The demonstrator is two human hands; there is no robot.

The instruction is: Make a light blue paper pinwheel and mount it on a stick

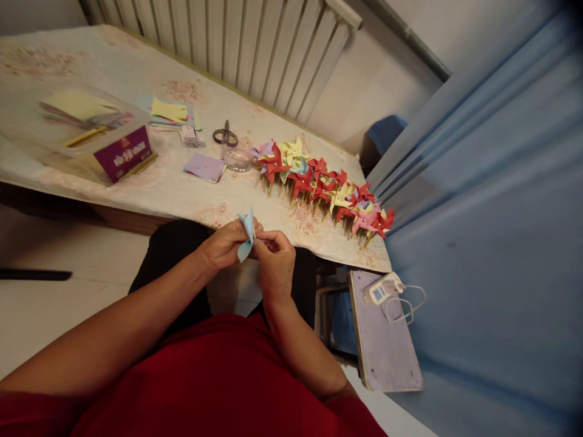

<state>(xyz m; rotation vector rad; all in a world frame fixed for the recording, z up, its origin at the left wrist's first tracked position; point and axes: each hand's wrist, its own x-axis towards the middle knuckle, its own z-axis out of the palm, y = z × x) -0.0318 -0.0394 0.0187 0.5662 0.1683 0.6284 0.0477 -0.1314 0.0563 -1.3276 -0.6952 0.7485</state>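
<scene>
Just off the table's front edge, above my lap, I hold a light blue paper pinwheel seen nearly edge-on. My left hand is closed on it from the left, its fingertips partly behind the paper. My right hand pinches close against the pinwheel's other side, where a small tan bit shows, perhaps a stick; the fingers hide most of it. Beyond my hands, several finished pinwheels in red, yellow, pink, purple and blue stand in a long cluster on thin sticks.
On the flowered tablecloth are a clear plastic box with paper, purple paper sheets, a stack of yellow and blue paper, small boxes, black scissors and a clear dish. At right, a stool bears a charger.
</scene>
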